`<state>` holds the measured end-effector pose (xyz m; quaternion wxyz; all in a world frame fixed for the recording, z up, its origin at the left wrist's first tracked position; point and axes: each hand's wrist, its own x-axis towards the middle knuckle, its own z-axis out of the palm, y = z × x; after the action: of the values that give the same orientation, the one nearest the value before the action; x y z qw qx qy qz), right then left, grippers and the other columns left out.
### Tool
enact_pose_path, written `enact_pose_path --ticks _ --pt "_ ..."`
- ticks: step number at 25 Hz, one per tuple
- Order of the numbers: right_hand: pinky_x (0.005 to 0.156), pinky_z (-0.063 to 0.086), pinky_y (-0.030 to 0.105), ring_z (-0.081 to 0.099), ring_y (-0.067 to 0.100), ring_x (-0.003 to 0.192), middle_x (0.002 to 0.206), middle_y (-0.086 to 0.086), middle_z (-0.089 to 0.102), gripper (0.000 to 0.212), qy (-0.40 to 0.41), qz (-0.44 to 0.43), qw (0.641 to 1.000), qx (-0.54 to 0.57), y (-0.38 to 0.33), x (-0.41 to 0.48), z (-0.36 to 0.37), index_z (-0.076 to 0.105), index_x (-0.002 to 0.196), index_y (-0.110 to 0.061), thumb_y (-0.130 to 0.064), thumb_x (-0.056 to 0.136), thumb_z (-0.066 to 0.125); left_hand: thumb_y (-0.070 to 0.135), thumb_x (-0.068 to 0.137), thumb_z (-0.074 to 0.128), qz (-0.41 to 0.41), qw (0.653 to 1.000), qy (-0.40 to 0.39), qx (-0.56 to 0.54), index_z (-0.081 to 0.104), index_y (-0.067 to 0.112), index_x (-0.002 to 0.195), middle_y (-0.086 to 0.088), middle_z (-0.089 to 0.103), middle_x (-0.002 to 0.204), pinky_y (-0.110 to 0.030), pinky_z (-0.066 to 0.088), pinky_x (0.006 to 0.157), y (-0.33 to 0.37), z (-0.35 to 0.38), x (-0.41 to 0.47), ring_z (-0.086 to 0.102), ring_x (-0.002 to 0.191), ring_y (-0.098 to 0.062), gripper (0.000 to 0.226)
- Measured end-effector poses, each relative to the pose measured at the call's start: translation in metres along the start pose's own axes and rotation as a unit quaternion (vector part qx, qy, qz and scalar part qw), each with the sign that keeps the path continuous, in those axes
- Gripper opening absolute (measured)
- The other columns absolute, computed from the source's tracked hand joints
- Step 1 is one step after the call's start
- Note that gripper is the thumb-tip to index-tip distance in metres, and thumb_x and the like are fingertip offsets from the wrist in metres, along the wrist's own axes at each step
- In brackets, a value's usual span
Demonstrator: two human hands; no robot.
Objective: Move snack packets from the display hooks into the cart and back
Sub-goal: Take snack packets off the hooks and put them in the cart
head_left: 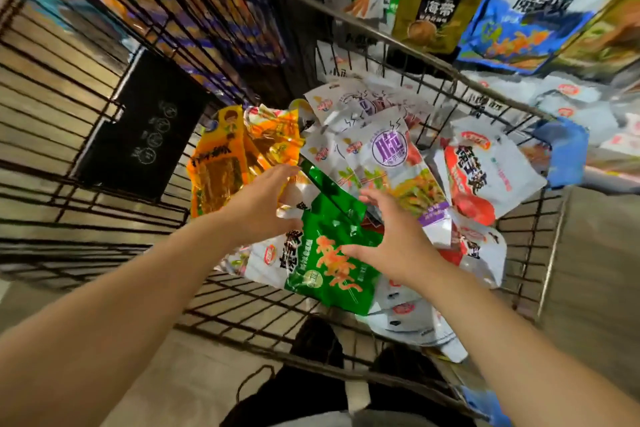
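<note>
Both your hands reach into the cart (69, 121), over its heap of packets. Your left hand (263, 199) has its fingers wide, just beside the orange packet (214, 173). Your right hand (388, 241) is wide too, over the green packet (329, 260), which lies on top of white packets (391, 163). Neither hand grips anything; touch is lost in blur. Hung packets (429, 0) show upper right.

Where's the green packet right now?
Head view, centre: green packet lies on white packets in the cart, between left hand and right hand; orange packets further left.
</note>
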<state>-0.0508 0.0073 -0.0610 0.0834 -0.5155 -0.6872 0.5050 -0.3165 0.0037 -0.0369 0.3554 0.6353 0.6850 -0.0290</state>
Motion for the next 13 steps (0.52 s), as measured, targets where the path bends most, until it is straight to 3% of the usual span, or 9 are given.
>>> enact_pose_path --ticks 3,5,9,11,13 --pt "0.109 0.03 0.031 0.038 0.017 0.14 0.157 -0.007 0.037 0.106 0.002 0.049 0.998 -0.027 0.012 0.032 0.028 0.026 0.151 -0.038 -0.05 0.067 0.089 0.041 0.078 0.089 0.057 0.991 -0.093 0.079 0.025 0.025 0.162 0.002 0.026 0.169 -0.036 0.036 0.116 -0.017 0.012 0.041 0.033 0.151 -0.025 0.106" --pt "0.104 0.031 0.03 0.039 0.022 0.14 0.157 -0.001 0.038 0.111 -0.004 0.064 0.996 -0.055 0.019 0.051 0.043 0.02 0.154 -0.036 -0.046 0.067 0.089 0.044 0.077 0.088 0.09 0.981 -0.138 0.104 0.023 0.022 0.164 0.001 0.018 0.172 -0.033 0.023 0.123 -0.023 0.027 0.061 0.02 0.156 -0.022 0.111" --pt "0.105 0.042 0.044 0.037 0.027 0.139 0.152 0.004 0.041 0.102 -0.009 0.061 0.99 -0.124 0.026 0.077 0.062 0.018 0.153 -0.03 -0.032 0.072 0.081 0.051 0.075 0.088 0.12 0.963 -0.173 0.17 0.014 0.016 0.165 -0.005 0.011 0.173 -0.031 0.003 0.125 -0.03 0.045 0.085 0.004 0.16 -0.023 0.122" --pt "0.112 0.036 0.043 0.027 0.025 0.144 0.155 0.005 0.038 0.099 -0.019 0.068 0.987 -0.142 0.028 0.083 0.067 0.018 0.155 -0.024 -0.026 0.075 0.078 0.052 0.072 0.089 0.119 0.959 -0.182 0.182 0.01 0.015 0.165 -0.008 0.015 0.172 -0.034 0.004 0.127 -0.032 0.048 0.089 0.007 0.159 -0.026 0.128" --pt "0.117 0.03 0.042 0.025 0.028 0.146 0.158 0.006 0.032 0.098 -0.025 0.075 0.984 -0.16 0.031 0.083 0.071 0.02 0.157 -0.018 -0.024 0.078 0.078 0.057 0.069 0.089 0.125 0.955 -0.168 0.21 0.021 0.013 0.162 -0.011 0.031 0.164 -0.036 0.019 0.124 -0.033 0.05 0.089 0.024 0.152 -0.031 0.123"
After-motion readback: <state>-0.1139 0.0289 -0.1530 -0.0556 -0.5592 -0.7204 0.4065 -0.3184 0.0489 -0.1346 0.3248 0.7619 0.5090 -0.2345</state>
